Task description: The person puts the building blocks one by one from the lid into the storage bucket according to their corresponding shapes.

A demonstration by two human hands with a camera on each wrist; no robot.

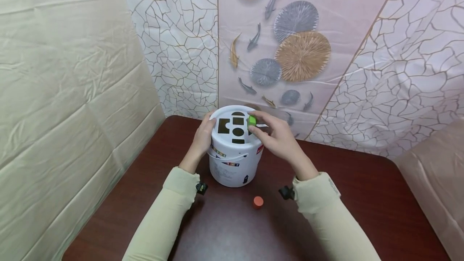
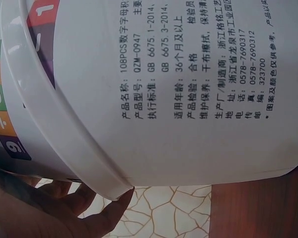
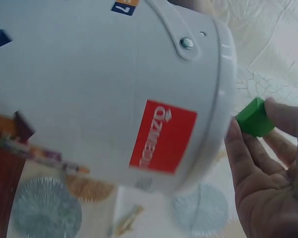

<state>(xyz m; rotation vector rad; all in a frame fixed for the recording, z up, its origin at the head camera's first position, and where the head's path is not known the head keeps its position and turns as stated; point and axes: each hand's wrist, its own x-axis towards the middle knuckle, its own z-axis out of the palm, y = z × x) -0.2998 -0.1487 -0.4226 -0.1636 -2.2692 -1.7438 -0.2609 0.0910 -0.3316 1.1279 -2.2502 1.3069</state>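
Observation:
A white bucket (image 1: pixel 233 168) stands upright on the table, its lid (image 1: pixel 222 140) cut with several shaped holes. At the bucket's left side, my left hand (image 1: pixel 204 136) holds it, thumb up at the lid's edge. In the left wrist view, the fingers of the left hand (image 2: pixel 84 213) curve by the bucket's white handle (image 2: pixel 59 129). Over the right part of the lid, my right hand (image 1: pixel 277 138) pinches a small green block (image 1: pixel 251 121) between thumb and fingers. The right wrist view shows that green block (image 3: pixel 256 118) just beyond the lid's rim.
An orange-red round block (image 1: pixel 258 202) lies on the dark red-brown table (image 1: pixel 224 228), in front of the bucket and to its right. Patterned cloth (image 1: pixel 188 43) hangs right behind the table, and plain beige cloth (image 1: pixel 72 92) runs along the left.

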